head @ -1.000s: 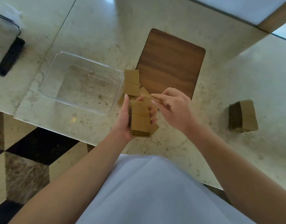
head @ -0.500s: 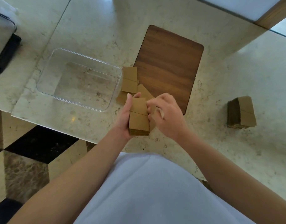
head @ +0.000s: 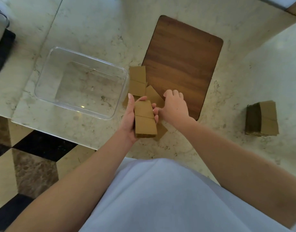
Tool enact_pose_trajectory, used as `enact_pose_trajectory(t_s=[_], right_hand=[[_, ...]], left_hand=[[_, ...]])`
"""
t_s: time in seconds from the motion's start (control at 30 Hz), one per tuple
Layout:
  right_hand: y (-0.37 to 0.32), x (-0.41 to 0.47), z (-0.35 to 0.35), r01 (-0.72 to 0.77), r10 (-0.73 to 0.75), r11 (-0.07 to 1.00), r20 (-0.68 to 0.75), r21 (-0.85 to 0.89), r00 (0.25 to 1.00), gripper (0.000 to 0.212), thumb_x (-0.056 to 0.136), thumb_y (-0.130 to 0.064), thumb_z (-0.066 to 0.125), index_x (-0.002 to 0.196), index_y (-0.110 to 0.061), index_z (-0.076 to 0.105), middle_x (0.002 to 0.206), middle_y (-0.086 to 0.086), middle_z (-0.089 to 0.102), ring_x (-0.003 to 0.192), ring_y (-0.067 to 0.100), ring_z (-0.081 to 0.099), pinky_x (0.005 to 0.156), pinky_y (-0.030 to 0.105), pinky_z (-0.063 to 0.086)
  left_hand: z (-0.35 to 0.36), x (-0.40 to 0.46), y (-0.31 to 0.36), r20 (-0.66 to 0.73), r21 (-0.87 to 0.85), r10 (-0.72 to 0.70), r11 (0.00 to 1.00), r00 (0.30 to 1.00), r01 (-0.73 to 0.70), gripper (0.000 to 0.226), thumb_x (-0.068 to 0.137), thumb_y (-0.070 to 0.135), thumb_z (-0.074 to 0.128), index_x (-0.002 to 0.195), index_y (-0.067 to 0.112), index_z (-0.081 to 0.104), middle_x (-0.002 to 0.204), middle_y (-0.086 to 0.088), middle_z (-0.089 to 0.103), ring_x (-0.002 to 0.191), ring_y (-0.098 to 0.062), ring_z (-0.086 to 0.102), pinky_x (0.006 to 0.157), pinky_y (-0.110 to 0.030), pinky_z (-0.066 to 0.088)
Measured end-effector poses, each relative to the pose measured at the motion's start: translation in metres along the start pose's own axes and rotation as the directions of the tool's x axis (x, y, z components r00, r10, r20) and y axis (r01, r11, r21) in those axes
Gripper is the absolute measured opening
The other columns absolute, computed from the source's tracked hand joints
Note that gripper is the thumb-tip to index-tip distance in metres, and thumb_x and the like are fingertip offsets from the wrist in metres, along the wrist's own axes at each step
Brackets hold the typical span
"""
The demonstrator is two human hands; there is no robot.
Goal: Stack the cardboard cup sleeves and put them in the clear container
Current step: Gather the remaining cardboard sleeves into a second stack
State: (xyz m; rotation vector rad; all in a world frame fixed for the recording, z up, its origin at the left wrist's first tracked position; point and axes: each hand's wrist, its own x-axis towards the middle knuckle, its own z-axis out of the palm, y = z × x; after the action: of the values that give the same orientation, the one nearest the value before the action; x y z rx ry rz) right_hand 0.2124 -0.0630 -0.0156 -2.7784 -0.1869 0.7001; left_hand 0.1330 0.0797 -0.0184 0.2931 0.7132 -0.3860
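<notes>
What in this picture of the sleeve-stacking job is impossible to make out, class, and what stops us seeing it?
- Right hand fingertips, head view: curled down out of sight behind its own back, so whether it grips a loose sleeve is unclear.
- Number of sleeves in the held stack: edges too fine, and the left hand covers one side.
- Dark object at far left: cut off by the frame edge and blurred.
- Side stack: layers too small to count.

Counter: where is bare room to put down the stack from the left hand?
Bare: the wooden board, and the counter between it and the side stack. The clear container is empty. Crowded: loose sleeves beside the container, where the right hand reaches.
</notes>
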Motion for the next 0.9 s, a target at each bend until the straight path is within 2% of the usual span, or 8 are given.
enact_pose_trajectory(t_s=[0.23, 0.33, 0.43, 0.47, 0.53, 0.6, 0.7, 0.9], right_hand=[[-0.001, 0.001, 0.004, -0.054, 0.054, 0.996, 0.002, 0.075, 0.999, 0.053, 0.081, -0.048, 0.079, 0.113, -0.017, 0.052, 0.114, 0.003, 0.052, 0.111, 0.025, 0.046, 0.092, 0.041, 0.049], [0.005, -0.001, 0.004, -0.149, 0.135, 0.957, 0.074, 0.247, 0.988, 0.049, 0.082, -0.045, 0.082, 0.106, -0.02, 0.046, 0.097, -0.004, 0.051, 0.092, 0.022, 0.052, 0.073, 0.038, 0.05], [0.012, -0.006, 0.0, -0.247, 0.198, 0.849, 0.151, 0.467, 0.968, 0.041, 0.09, -0.033, 0.078, 0.115, -0.02, 0.048, 0.097, -0.004, 0.056, 0.075, 0.013, 0.057, 0.057, 0.028, 0.045], [0.015, -0.009, -0.001, -0.246, 0.195, 0.832, 0.152, 0.497, 0.969, 0.037, 0.092, -0.029, 0.075, 0.12, -0.02, 0.052, 0.101, -0.005, 0.059, 0.078, 0.012, 0.059, 0.059, 0.026, 0.046], [0.02, -0.016, -0.006, -0.225, 0.166, 0.804, 0.155, 0.55, 0.974, 0.028, 0.097, -0.026, 0.069, 0.123, -0.02, 0.06, 0.112, -0.005, 0.066, 0.093, 0.014, 0.063, 0.074, 0.03, 0.055], [0.025, -0.026, -0.013, -0.236, 0.152, 0.741, 0.185, 0.629, 0.971, 0.013, 0.097, -0.026, 0.068, 0.11, -0.028, 0.068, 0.109, -0.005, 0.072, 0.099, 0.018, 0.069, 0.086, 0.04, 0.06], [0.032, -0.044, -0.023, -0.241, 0.127, 0.635, 0.209, 0.734, 0.97, 0.013, 0.094, -0.022, 0.071, 0.098, -0.034, 0.068, 0.099, -0.007, 0.076, 0.091, 0.013, 0.074, 0.087, 0.04, 0.062], [0.044, -0.082, -0.03, -0.072, 0.06, 0.573, 0.046, 0.817, 0.997, 0.025, 0.092, -0.014, 0.075, 0.107, -0.033, 0.072, 0.101, -0.006, 0.079, 0.094, 0.015, 0.075, 0.083, 0.038, 0.062]], left_hand=[[-0.001, 0.007, 0.014, -0.03, 0.026, 0.004, 1.0, 1.0, -0.003, 0.054, 0.09, 0.068, 0.063, 0.112, 0.02, 0.067, 0.104, -0.016, 0.066, 0.087, -0.028, 0.068, 0.07, -0.041, 0.061], [0.0, 0.005, 0.017, -0.023, 0.047, 0.016, 0.999, 1.0, -0.015, 0.052, 0.092, 0.067, 0.062, 0.112, 0.02, 0.067, 0.106, -0.016, 0.067, 0.088, -0.027, 0.069, 0.071, -0.041, 0.061], [0.002, 0.0, 0.015, -0.02, 0.052, 0.019, 0.998, 1.0, -0.018, 0.051, 0.091, 0.064, 0.065, 0.116, 0.02, 0.066, 0.105, -0.016, 0.068, 0.088, -0.028, 0.069, 0.072, -0.042, 0.061], [0.003, -0.002, 0.013, -0.02, 0.046, 0.017, 0.999, 1.0, -0.016, 0.051, 0.09, 0.063, 0.066, 0.117, 0.02, 0.065, 0.105, -0.016, 0.068, 0.088, -0.028, 0.07, 0.072, -0.042, 0.061], [0.004, -0.007, 0.009, -0.018, 0.041, 0.013, 0.999, 1.0, -0.013, 0.05, 0.09, 0.062, 0.067, 0.117, 0.02, 0.066, 0.105, -0.016, 0.069, 0.087, -0.029, 0.07, 0.071, -0.042, 0.061], [0.006, -0.012, 0.004, -0.015, 0.045, 0.011, 0.999, 1.0, -0.011, 0.048, 0.09, 0.062, 0.067, 0.114, 0.02, 0.067, 0.103, -0.016, 0.069, 0.086, -0.029, 0.069, 0.07, -0.042, 0.061], [0.008, -0.018, -0.002, -0.014, 0.046, 0.008, 0.999, 1.0, -0.007, 0.046, 0.092, 0.062, 0.065, 0.111, 0.02, 0.068, 0.102, -0.016, 0.068, 0.084, -0.028, 0.068, 0.07, -0.04, 0.06], [0.003, -0.028, -0.013, 0.011, 0.059, -0.003, 0.998, 1.0, 0.002, 0.044, 0.095, 0.061, 0.061, 0.109, 0.019, 0.067, 0.101, -0.016, 0.066, 0.083, -0.027, 0.067, 0.067, -0.04, 0.059]])
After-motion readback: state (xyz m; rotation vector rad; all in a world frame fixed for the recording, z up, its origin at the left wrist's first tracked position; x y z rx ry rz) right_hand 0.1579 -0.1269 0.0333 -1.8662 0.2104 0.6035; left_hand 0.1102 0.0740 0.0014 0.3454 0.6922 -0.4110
